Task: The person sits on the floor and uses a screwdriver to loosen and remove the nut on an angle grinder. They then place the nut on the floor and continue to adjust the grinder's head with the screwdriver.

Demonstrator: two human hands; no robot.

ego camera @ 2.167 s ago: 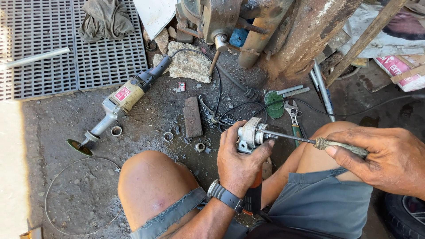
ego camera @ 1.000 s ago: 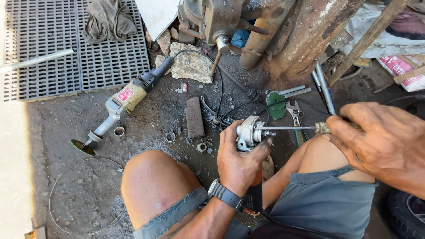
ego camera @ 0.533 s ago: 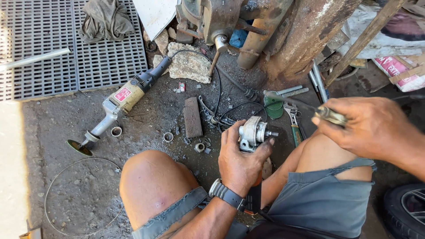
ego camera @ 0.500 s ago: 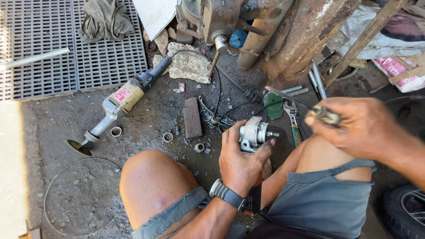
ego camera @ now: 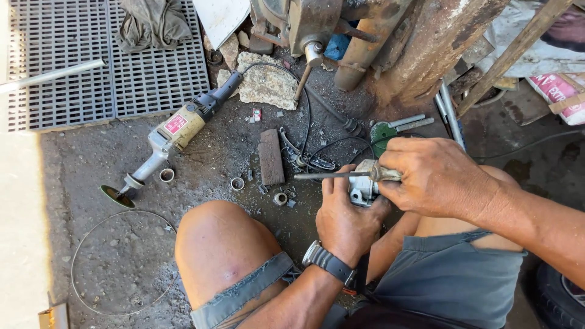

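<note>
My left hand [ego camera: 344, 213], with a dark watch on its wrist, grips a small grey metal housing [ego camera: 361, 187] held above my knees. My right hand [ego camera: 436, 176] is closed around the handle of a thin screwdriver [ego camera: 329, 175]. Its shaft lies level and points left, across the top of the housing and over my left fingers. Most of the housing is hidden between the two hands.
A yellow angle grinder [ego camera: 173, 131] lies on the dirty concrete floor [ego camera: 109, 244] at left, its cord running to rusty machinery [ego camera: 341, 30]. A brick [ego camera: 270, 156], small metal rings [ego camera: 237, 183], wrenches [ego camera: 399, 125], a wire loop [ego camera: 79, 262] and a floor grating [ego camera: 91, 61] surround me.
My right hand drew the screwdriver out to the right, turned it around, and has come back over the housing with the shaft now pointing left. My left hand kept holding the housing.
</note>
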